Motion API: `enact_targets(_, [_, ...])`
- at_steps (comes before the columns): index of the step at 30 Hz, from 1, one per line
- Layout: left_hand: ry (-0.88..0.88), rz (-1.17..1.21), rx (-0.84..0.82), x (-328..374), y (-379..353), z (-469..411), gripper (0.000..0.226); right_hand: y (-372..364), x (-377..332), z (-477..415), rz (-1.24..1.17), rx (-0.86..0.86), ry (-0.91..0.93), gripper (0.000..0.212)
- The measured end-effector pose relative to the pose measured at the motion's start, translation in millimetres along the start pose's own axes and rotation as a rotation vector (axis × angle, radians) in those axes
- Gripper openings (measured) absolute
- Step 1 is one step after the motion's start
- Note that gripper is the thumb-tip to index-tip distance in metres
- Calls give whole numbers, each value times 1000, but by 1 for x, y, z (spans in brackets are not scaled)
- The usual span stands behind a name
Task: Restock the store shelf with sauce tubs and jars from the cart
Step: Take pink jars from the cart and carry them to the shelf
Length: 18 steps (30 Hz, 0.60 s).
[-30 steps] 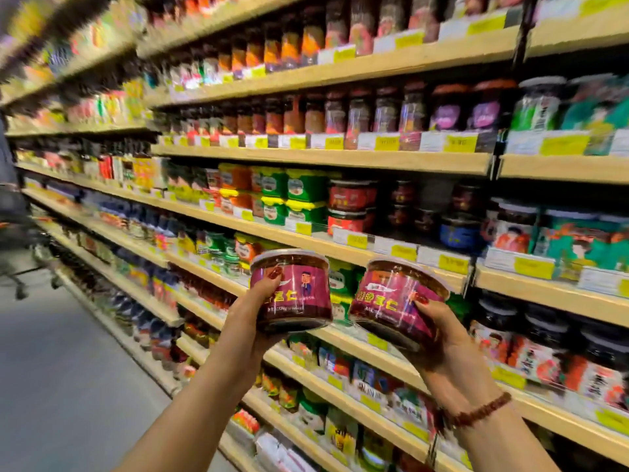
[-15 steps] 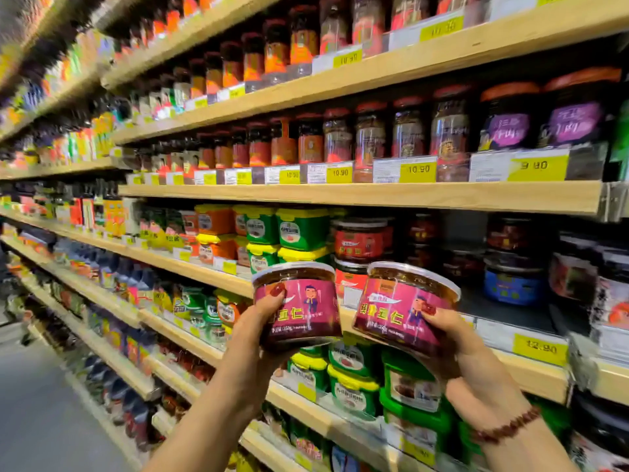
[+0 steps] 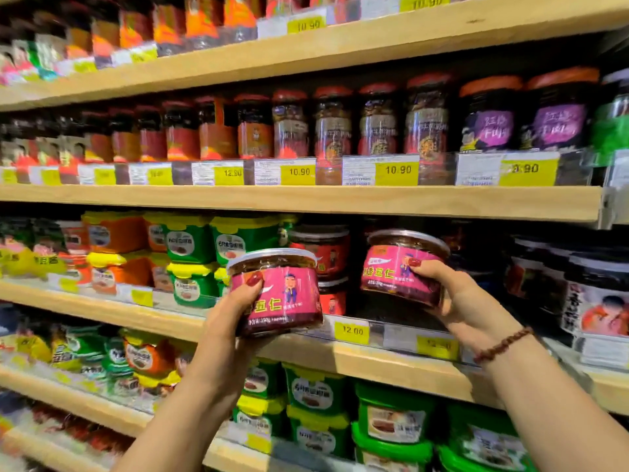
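Note:
I hold two round sauce tubs with pink labels and clear lids. My left hand (image 3: 231, 321) grips the left pink tub (image 3: 277, 291) from below, in front of the wooden shelf edge (image 3: 374, 366). My right hand (image 3: 466, 301) grips the right pink tub (image 3: 405, 267), tilted and raised into the dark gap of that shelf level, beside red-labelled tubs (image 3: 326, 253) stacked behind. A bead bracelet (image 3: 503, 344) circles my right wrist.
Green and orange square tubs (image 3: 194, 247) fill the same shelf to the left; dark tubs with white labels (image 3: 595, 301) stand to the right. Red-lidded jars (image 3: 333, 124) line the shelf above. More green tubs (image 3: 391, 417) sit on the shelf below. Yellow price tags (image 3: 352, 330) edge each shelf.
The camera has come closer to the shelf. My right hand has carried its tub forward and up into the shelf gap; my left hand's tub stays in front of the shelf edge.

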<state>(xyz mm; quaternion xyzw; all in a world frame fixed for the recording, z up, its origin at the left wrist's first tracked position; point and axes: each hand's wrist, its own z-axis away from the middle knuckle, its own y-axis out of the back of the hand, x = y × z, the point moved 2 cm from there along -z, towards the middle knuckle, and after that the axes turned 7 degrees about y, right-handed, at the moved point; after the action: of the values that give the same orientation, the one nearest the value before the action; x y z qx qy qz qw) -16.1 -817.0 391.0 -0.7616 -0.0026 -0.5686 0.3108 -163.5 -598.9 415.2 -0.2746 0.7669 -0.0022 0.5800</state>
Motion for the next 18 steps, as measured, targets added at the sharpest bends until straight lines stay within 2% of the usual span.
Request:
enact_targets(2, [28, 26, -22, 0, 5, -12, 29, 4, 4, -15, 108, 56, -3, 17])
enact_targets(4, [41, 45, -36, 0, 8, -23, 29, 7, 11, -27, 249, 86, -46, 10])
enact_targets(7, [44, 74, -65, 0, 13, -35, 27, 9, 24, -37, 362, 93, -170, 26])
enact_targets(9, [53, 70, -76, -2, 15, -42, 29, 9, 28, -40, 409, 103, -244, 22])
enact_targets(12, [71, 88, -94, -8, 20, -50, 19, 10, 30, -42, 479, 107, -299, 19])
enact_targets(15, [103, 104, -113, -12, 22, -54, 19, 14, 29, -43, 519, 107, -313, 51])
enact_targets(16, [110, 103, -118, -13, 21, -55, 20, 15, 28, -43, 541, 97, -322, 52])
enact_targets(18, [114, 107, -125, -13, 20, -55, 18, 18, 25, -40, 615, 35, -336, 37])
